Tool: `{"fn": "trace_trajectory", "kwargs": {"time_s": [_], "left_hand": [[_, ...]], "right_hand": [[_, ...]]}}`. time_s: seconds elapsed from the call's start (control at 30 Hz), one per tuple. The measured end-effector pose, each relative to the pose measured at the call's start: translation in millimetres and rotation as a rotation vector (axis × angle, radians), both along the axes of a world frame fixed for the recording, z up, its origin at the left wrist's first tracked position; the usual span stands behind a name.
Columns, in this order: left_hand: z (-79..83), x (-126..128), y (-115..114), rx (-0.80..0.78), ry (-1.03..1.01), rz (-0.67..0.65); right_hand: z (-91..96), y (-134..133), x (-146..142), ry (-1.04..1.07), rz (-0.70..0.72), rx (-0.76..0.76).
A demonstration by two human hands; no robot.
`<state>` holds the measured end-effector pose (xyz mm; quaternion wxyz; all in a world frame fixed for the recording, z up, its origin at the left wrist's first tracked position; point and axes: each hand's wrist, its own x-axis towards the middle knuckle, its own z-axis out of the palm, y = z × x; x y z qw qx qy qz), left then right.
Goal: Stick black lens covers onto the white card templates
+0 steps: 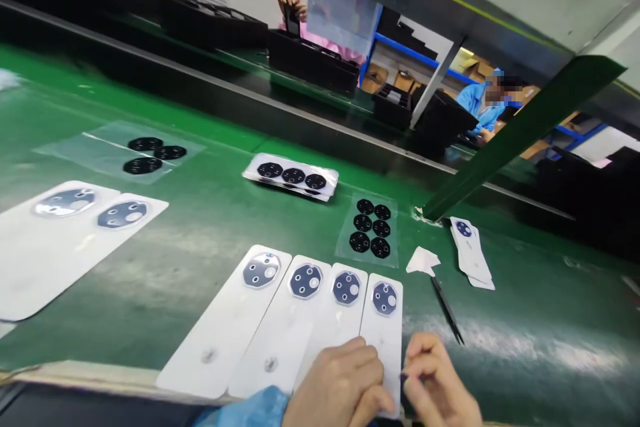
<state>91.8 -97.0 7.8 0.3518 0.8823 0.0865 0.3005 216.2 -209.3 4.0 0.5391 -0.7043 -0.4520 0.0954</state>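
Observation:
Several long white cards lie side by side in front of me, each with an octagonal dark-blue and clear piece near its far end. My left hand point(343, 383) rests with curled fingers on the near part of the rightmost white card point(383, 333), its thumb pressed to the surface. Just past that card's right edge, my right hand point(435, 380) has thumb and fingertips pinched together. A tiny dark spot shows at the pinch, too small to name. Black tweezers point(447, 310) lie beyond my right hand, their far end by a crumpled white scrap point(423, 260).
A clear sheet point(393, 260) carries several black octagonal pieces; another clear sheet point(75, 147) holds three. A stacked card pack point(255, 170) lies at the back. More white cards lie left point(50, 247) and right point(473, 253). A green post point(525, 133) slants upward. Two people work behind.

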Motion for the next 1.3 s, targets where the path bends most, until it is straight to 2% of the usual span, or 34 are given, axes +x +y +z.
{"fn": "trace_trajectory", "kwargs": {"time_s": [0.07, 0.17, 0.23, 0.3, 0.5, 0.7, 0.87, 0.97, 1.03, 1.13, 1.3], "left_hand": [[-6.7, 2.2, 2.9, 0.186, -0.011, 0.027], [-23.1, 6.9, 5.2, 0.454, 0.034, 0.059], [-32.0, 8.6, 5.9, 0.566, 0.091, 0.052], [-36.0, 8.5, 6.1, 0.613, 0.116, 0.052], [-29.5, 6.4, 6.3, 0.603, 0.126, 0.104], [-28.4, 6.8, 10.0, 0.605, 0.127, 0.046], [-26.2, 4.7, 9.8, 0.643, 0.153, 0.033], [-25.8, 5.0, 8.1, 0.637, 0.155, 0.067], [-25.8, 5.6, 7.3, 0.637, 0.158, 0.079], [-25.4, 6.0, 7.0, 0.638, 0.142, 0.086], [-24.5, 6.0, 7.4, 0.613, 0.132, 0.1]], "right_hand": [[5.1, 3.6, 18.4, -0.063, -0.023, -0.127], [7.3, 14.7, 33.9, -0.282, -0.025, -0.266], [5.1, 24.0, 33.9, -0.396, -0.037, -0.288], [2.2, 31.7, 30.3, -0.479, -0.043, -0.302], [0.9, 36.3, 26.9, -0.602, -0.029, -0.388], [1.5, 40.5, 23.2, -0.686, -0.008, -0.423], [2.6, 51.9, 27.3, -0.529, -0.059, -0.525], [5.6, 53.5, 34.3, -0.385, -0.141, -0.5], [7.8, 52.0, 36.9, -0.369, -0.169, -0.462], [8.5, 48.8, 35.1, -0.502, -0.131, -0.431], [2.0, 45.1, 25.5, -0.869, -0.017, -0.369]]}}
